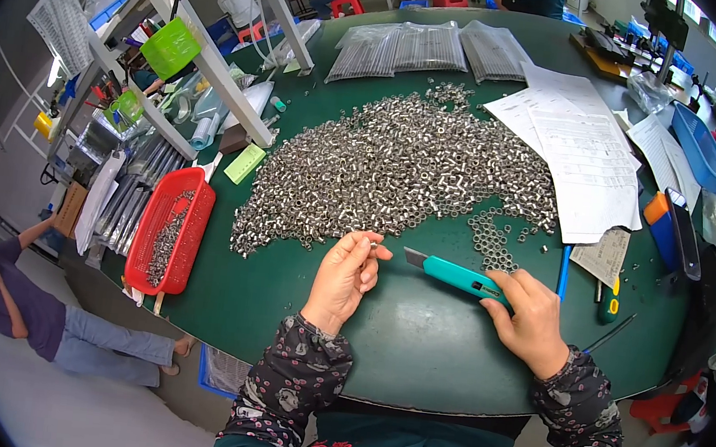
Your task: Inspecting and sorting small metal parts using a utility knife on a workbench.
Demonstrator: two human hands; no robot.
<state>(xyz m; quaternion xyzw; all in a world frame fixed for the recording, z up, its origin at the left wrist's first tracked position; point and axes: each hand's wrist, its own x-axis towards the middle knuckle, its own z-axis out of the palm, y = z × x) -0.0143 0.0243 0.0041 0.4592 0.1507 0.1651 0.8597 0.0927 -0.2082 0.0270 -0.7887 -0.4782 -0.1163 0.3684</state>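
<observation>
My left hand is closed, pinching a small metal ring between thumb and fingertips; the fingers partly hide it. In my right hand is a teal utility knife, gripped near its back end. Its dark blade points left toward the pinched ring, with a small gap between them. Just beyond both hands spreads a large heap of short metal rings. A flat patch of rings, many standing on end, lies beyond the knife.
A red basket with metal pieces sits at left by a shelf frame. Papers, a blue pen, a green-yellow screwdriver and a phone lie right. Bagged rods lie behind. A person stands left.
</observation>
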